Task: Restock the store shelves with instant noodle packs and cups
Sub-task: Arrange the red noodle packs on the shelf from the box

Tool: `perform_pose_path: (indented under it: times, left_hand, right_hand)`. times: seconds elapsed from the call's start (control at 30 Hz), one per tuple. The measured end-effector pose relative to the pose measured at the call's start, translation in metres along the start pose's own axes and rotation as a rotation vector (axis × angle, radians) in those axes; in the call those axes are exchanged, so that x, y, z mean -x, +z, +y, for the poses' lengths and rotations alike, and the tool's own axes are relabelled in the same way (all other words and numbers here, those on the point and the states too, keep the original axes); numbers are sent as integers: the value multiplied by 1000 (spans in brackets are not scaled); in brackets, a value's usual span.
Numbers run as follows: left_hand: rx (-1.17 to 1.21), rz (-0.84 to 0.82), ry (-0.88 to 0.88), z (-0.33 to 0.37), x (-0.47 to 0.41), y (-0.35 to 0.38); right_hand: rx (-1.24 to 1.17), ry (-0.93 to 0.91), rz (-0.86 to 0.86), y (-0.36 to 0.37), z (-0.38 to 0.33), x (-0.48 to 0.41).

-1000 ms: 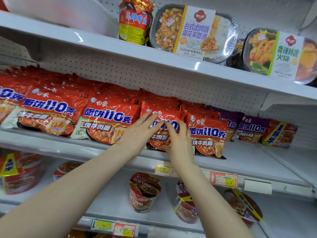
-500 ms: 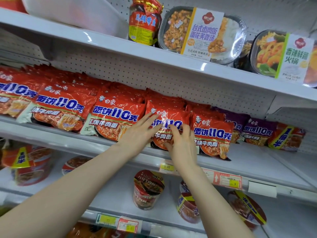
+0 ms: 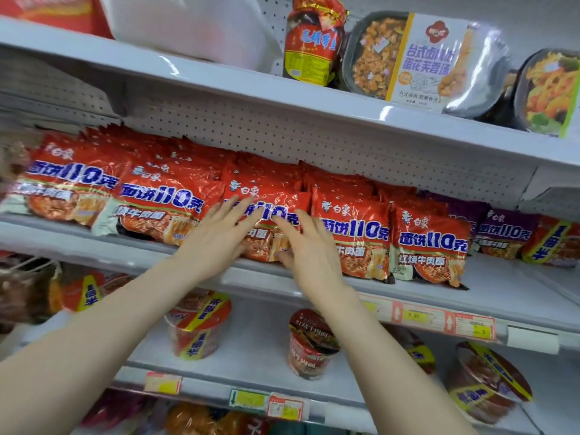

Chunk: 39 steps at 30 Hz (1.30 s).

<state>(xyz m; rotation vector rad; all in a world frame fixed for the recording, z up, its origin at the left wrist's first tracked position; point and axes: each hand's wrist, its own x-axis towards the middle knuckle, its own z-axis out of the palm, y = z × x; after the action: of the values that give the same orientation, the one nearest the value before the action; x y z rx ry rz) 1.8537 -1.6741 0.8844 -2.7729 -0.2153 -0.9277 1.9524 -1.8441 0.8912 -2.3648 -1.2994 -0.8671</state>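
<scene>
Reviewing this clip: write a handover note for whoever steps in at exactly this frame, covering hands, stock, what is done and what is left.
Left hand: open, fingers flat on the front red noodle pack.
Right hand: open, flat on the same pack, beside the left.
Stock: red packs stand in rows along the middle shelf, with purple packs at its right end. A few noodle cups stand on the shelf below.
Done: the pack sits on the shelf, in line with its neighbours.
Left: probably let go, then fill the gaps between the cups.
</scene>
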Motion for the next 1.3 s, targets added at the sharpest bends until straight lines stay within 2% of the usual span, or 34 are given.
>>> perform_pose_path:
  times: [0.07, 0.17, 0.43, 0.83, 0.97, 1.13, 1.3]
  left_hand:
    - [-21, -48, 23, -11, 2, 3]
    - [-6, -16, 47, -18, 0, 5]
    - [-25, 24, 81, -24, -19, 20]
    - [128, 34, 136, -36, -10, 8]
    - [103, 85, 136, -61, 8, 1]
    - [134, 82, 56, -112, 39, -11]
    - [128, 14, 39, -170, 65, -19]
  right_hand:
    - [32, 37, -88, 5, -5, -7]
    - [39, 102, -131, 11, -10, -14]
    - [97, 160, -8, 30, -18, -30]
    - [264, 202, 117, 30, -35, -28]
    - [141, 195, 135, 29, -69, -34]
    - [-116, 99, 146, 39, -125, -49]
    - [-191, 39, 26, 50, -169, -66]
